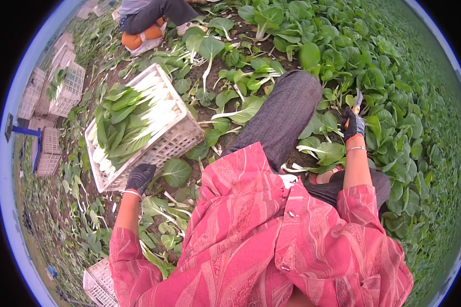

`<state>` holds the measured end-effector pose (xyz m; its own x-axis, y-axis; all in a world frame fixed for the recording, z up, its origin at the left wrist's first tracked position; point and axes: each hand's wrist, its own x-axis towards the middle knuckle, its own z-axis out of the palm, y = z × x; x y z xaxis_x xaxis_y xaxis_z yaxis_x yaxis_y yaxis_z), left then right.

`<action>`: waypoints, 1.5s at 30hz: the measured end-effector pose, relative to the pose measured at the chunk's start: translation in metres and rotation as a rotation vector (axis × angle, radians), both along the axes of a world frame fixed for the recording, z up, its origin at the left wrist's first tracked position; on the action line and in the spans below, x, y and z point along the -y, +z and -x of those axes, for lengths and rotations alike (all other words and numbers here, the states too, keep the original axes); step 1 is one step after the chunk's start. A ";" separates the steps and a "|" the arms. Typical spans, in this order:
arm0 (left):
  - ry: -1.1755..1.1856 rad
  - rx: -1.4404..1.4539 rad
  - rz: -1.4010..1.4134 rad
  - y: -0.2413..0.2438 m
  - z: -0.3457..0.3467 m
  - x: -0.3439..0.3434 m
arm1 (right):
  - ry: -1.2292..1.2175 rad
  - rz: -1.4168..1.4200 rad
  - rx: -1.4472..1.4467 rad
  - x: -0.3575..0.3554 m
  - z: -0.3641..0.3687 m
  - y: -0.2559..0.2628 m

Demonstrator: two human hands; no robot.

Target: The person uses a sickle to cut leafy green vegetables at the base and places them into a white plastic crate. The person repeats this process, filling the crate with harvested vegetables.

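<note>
My right hand [354, 124], in a dark glove with an orange cuff, grips a knife [358, 99] by its handle. The short metal blade points away from me, beside the standing leafy greens [372, 78]. My left hand [141, 178], also gloved, is against the near side of a white plastic crate [182, 132]; its fingertips are hidden. Rows of bok choy [153, 107] fill that crate, with white stems outward and green leaves over the middle.
Cut bok choy [242, 111] and loose leaves litter the soil around my knee [292, 96]. Stacked crates [67, 90] stand at far left, and another crate [100, 284] sits at lower left. A person [153, 17] sits on an orange cushion [142, 36] ahead.
</note>
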<state>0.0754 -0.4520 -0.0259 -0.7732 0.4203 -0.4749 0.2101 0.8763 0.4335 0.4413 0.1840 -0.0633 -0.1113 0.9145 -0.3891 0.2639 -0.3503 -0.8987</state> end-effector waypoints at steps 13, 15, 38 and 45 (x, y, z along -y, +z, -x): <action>-0.686 -0.231 -0.496 0.053 -0.009 -0.337 | -0.521 -0.462 -0.124 0.100 -0.130 0.155; -0.626 -0.018 -0.500 0.062 -0.026 -0.382 | -0.596 -0.475 -0.099 0.107 -0.163 0.148; -2.484 -0.163 -0.557 -0.098 -0.468 -0.744 | -0.504 0.067 0.551 0.121 -0.275 -0.110; -2.766 0.059 -0.908 -0.132 -0.601 -0.711 | -1.054 0.157 0.189 0.166 -0.283 -0.168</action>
